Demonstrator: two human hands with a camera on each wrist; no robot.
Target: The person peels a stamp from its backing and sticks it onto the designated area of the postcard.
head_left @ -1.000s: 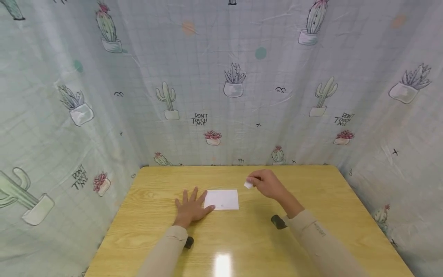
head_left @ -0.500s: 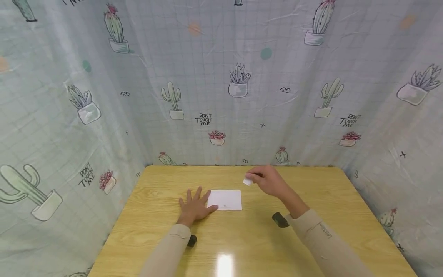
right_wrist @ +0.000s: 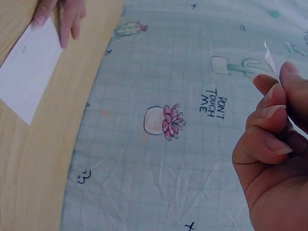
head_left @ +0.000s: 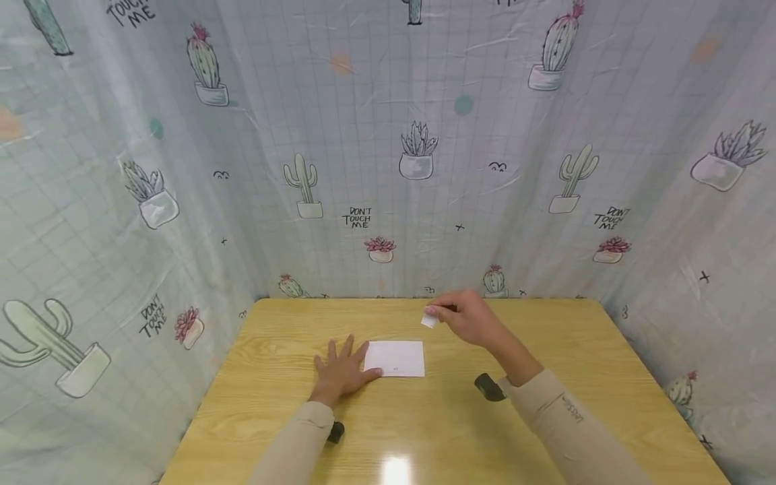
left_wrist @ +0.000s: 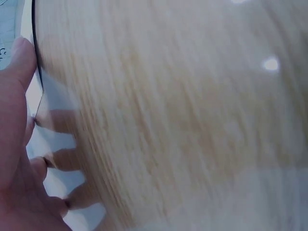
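A white rectangular sheet of paper (head_left: 397,357) lies flat on the wooden table, with a small mark near its front edge. My left hand (head_left: 341,374) rests on the tabletop with fingers spread, its thumb and index finger at the sheet's left edge. Above the table, just beyond the sheet's far right corner, my right hand (head_left: 471,319) pinches a small white piece of paper (head_left: 429,320) between thumb and fingertips. The right wrist view shows that piece (right_wrist: 271,60) nearly edge-on, its lower part hidden by the fingers.
The wooden table (head_left: 261,431) ends at a curtain (head_left: 424,222) printed with cacti, which hangs behind it and along both sides. Dark wrist cameras show below each hand, the right one (head_left: 489,387) over the tabletop.
My right hand has shifted slightly left and away from me, carrying the small piece of paper. The left hand and the sheet keep their places; the head view has shifted a little.
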